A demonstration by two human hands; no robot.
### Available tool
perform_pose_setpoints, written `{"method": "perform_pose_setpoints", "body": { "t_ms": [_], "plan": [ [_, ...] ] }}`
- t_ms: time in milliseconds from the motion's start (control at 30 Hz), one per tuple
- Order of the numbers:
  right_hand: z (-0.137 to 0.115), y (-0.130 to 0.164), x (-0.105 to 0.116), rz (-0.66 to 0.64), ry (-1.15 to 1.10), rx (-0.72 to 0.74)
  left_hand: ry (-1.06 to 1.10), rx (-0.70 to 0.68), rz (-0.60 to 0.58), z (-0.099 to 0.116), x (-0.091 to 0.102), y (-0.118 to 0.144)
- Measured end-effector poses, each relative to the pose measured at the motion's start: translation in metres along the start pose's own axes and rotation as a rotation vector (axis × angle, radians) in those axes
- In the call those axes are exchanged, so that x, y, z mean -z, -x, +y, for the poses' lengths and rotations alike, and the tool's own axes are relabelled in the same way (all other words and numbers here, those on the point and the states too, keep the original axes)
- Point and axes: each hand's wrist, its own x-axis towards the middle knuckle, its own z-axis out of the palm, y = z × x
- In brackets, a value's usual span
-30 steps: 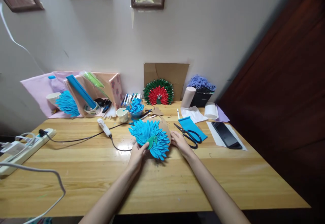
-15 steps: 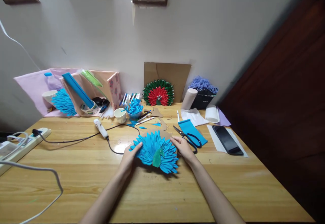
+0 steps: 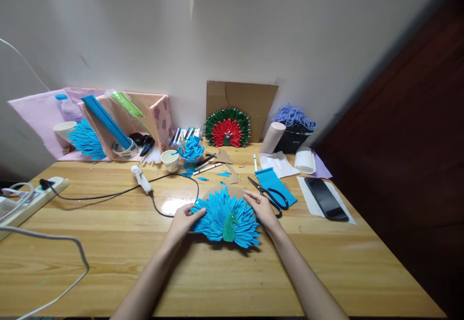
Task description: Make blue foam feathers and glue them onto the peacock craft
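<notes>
A blue paper peacock (image 3: 213, 218) with a green body and head (image 3: 229, 227) is held just above the wooden table, its feathers fanned out on a cardboard backing (image 3: 226, 191). My left hand (image 3: 185, 221) grips its left edge, thumb over the feathers and fingers underneath. At the upper right edge my right hand (image 3: 261, 210) pinches the rim; some of its fingers are hidden behind. Black-handled scissors (image 3: 270, 195) lie right beside my right hand, partly over a folded blue paper strip (image 3: 275, 184).
Behind stand a red and green peacock (image 3: 227, 127), a cardboard sheet (image 3: 259, 102) and a bowl of blue pieces (image 3: 192, 152). A white glue gun (image 3: 141, 180) with a black cord lies left, near a power strip (image 3: 54, 187). A phone (image 3: 326, 199) is at right.
The blue peacock has turned a little, its green body shifting slightly right. Both hands keep hold of it. The camera view has tipped down somewhat.
</notes>
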Motion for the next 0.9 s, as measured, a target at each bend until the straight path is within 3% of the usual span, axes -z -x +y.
{"method": "perform_pose_setpoints", "body": {
  "t_ms": [167, 400, 667, 900],
  "plan": [
    [-0.005, 0.002, 0.0, 0.034, -0.008, 0.008, -0.018, -0.05, 0.046, 0.001, -0.003, 0.0],
    [-0.004, -0.003, 0.011, 0.26, 0.044, 0.023, -0.031, -0.071, 0.086, 0.002, 0.003, 0.0],
    [-0.006, 0.002, 0.013, 0.245, 0.179, 0.054, -0.044, -0.021, 0.082, 0.002, 0.004, 0.001],
    [-0.007, 0.0, 0.01, 0.235, 0.149, 0.07, -0.07, -0.006, 0.082, 0.0, 0.004, 0.001]
  ]
}}
